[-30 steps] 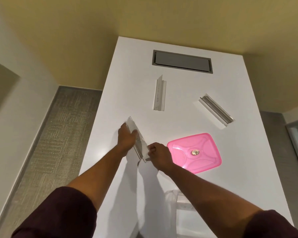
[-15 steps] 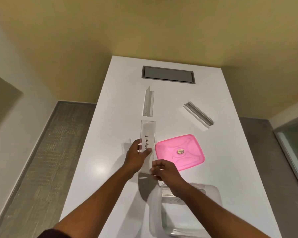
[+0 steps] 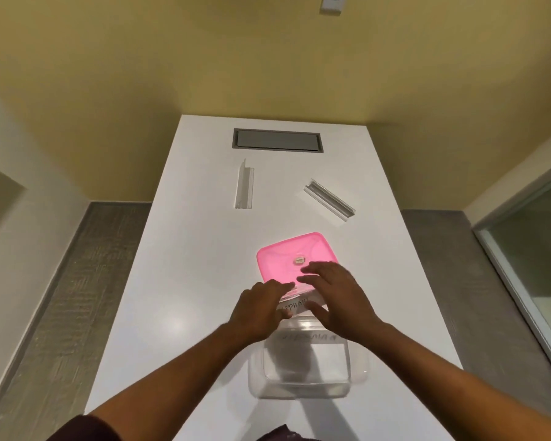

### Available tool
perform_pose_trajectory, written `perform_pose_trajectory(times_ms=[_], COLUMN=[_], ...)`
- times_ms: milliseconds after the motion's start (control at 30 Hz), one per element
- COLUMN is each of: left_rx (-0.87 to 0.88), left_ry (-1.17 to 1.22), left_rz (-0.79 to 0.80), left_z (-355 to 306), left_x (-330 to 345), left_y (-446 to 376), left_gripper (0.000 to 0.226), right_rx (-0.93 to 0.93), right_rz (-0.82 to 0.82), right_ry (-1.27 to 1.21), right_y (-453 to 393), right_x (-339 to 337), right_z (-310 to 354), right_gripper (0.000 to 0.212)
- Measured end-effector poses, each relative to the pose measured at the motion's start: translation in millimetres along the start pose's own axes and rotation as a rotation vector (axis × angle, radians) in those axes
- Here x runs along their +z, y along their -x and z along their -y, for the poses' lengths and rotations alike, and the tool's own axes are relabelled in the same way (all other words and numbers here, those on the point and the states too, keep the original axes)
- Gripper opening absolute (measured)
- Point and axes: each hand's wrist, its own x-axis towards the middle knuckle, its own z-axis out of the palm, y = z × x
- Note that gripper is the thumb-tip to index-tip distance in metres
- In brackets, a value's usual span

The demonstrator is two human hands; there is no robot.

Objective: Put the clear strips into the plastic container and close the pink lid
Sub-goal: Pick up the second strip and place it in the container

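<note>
A clear strip with handwritten letters [image 3: 296, 306] lies crosswise over the far rim of the clear plastic container [image 3: 303, 381]. My left hand [image 3: 258, 308] grips its left end. My right hand [image 3: 334, 291] hovers over its right end with fingers spread; whether it touches the strip I cannot tell. Inside the container another lettered strip [image 3: 309, 338] shows. The pink lid [image 3: 287, 253] lies flat on the white table [image 3: 185, 281] just beyond my hands. Two more clear strips rest farther back: one [image 3: 245, 189] pointing away, one [image 3: 330, 200] slanted at right.
A grey recessed hatch [image 3: 277, 140] sits in the table's far end, against a yellow wall. Carpeted floor drops away on both sides of the table. A glass panel [image 3: 535, 256] stands at right.
The lettered strip was lifted at the table's left, turned, and carried right to the container's far rim. My right hand let go of its end and spread its fingers. The view pulled back.
</note>
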Motion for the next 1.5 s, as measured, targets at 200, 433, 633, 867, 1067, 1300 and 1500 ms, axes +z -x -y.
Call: perform_pose_trajectory(times_ms=[200,433,633,867,1067,1300,1500], left_rx=[0.081,0.071,0.051,0.064,-0.070,-0.104,-0.139], left_ry=[-0.073,-0.052,-0.104,-0.337,-0.397,-0.432,-0.352], left_rz=[0.029,0.061,0.082,0.170,0.197,0.194,0.193], left_z=[-22.3,-10.9,3.7,-1.6,-11.4,-9.8,-8.2], left_x=[25.2,55.9,76.9,100.6,111.2,122.3,128.7], left_y=[7.1,24.8,34.8,31.2,24.8,24.5,23.5], left_gripper=[0.055,0.056,0.055,0.044,0.031,0.033,0.038], right_rx=[0.081,0.263,0.301,0.346,0.366,0.354,0.356], right_rz=[0.153,0.113,0.190,0.497,0.587,0.563,0.541], right_ry=[-0.013,-0.103,-0.103,-0.080,-0.045,-0.047,-0.016], right_y=[39.2,83.7,96.4,90.2,81.0,83.9,87.9], right_x=[2.9,19.4,39.7,69.6,88.9,100.8,105.6], right_z=[-9.0,-18.1,-21.8,-20.2,-21.1,-20.7,-21.3], right_gripper=[0.054,0.044,0.043,0.052,0.050,0.046,0.045])
